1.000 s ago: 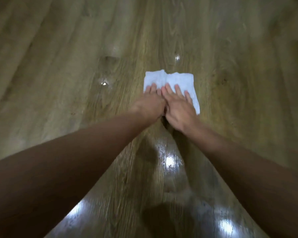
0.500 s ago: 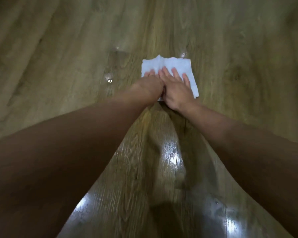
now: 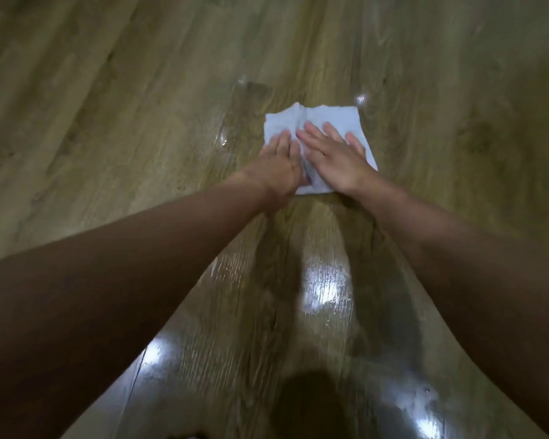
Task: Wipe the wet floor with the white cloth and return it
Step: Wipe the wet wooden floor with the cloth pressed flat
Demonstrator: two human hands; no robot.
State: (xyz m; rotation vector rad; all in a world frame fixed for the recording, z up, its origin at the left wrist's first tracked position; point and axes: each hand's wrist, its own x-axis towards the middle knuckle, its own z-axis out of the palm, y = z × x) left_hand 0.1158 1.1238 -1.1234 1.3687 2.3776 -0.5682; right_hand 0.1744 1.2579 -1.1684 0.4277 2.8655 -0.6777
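Down on the olive-brown wood-grain plank floor (image 3: 102,128), starting from the left, a clear, glassy patch of water (image 3: 244,112) lies at about ten o'clock from the cloth, just beside its left edge, with a bright glint on its far rim. Next comes the left hand (image 3: 278,166), laid palm-down with fingers straight and close together. It presses the left part of the white, rumpled rectangular cloth (image 3: 330,117) and grips nothing. The cloth lies spread on the floor, a little toward twelve o'clock from the middle of the view, and its far edge is ragged. The right hand (image 3: 333,163) rests palm-down on the cloth's right half, at three o'clock from the left hand and just beside it. Its fingers are straight and slightly spread, likewise flat and grasping nothing. A small shining droplet (image 3: 360,98) sits on the floor at one o'clock from the cloth, near its far right corner. Toward six o'clock, between the two bare forearms, the boards are glossy with bright patches of light (image 3: 327,286), and a dark rounded shadow (image 3: 311,403) lies near the bottom edge.
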